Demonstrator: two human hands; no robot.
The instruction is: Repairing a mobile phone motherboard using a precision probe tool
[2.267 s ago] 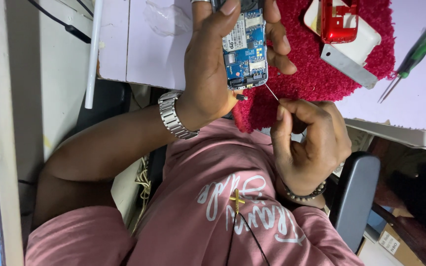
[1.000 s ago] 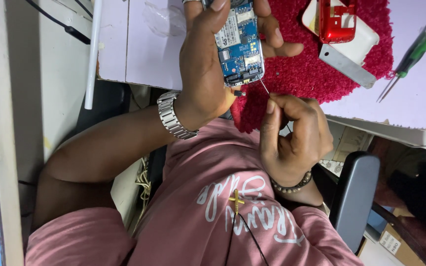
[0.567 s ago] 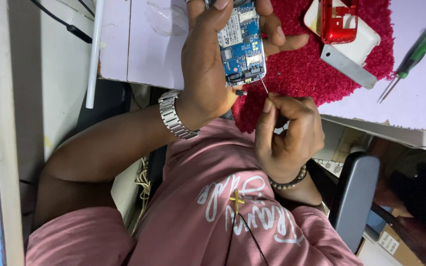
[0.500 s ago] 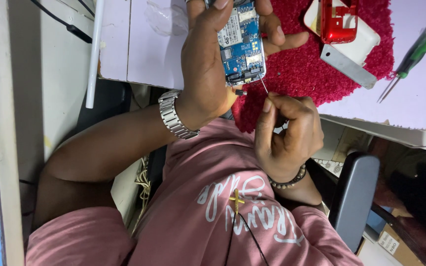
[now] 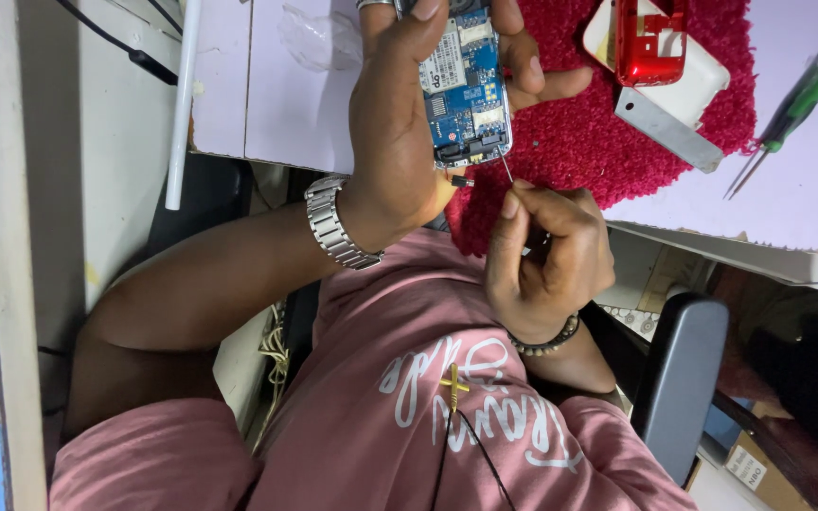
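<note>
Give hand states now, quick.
Left hand: closed, holding the blue phone circuit board.
Right hand: closed, pinching a thin metal tool.

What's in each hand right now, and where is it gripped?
The left hand grips the blue circuit board by its long edges. The right hand pinches the thin metal tool at its lower end, tip by the board's bottom edge.
</note>
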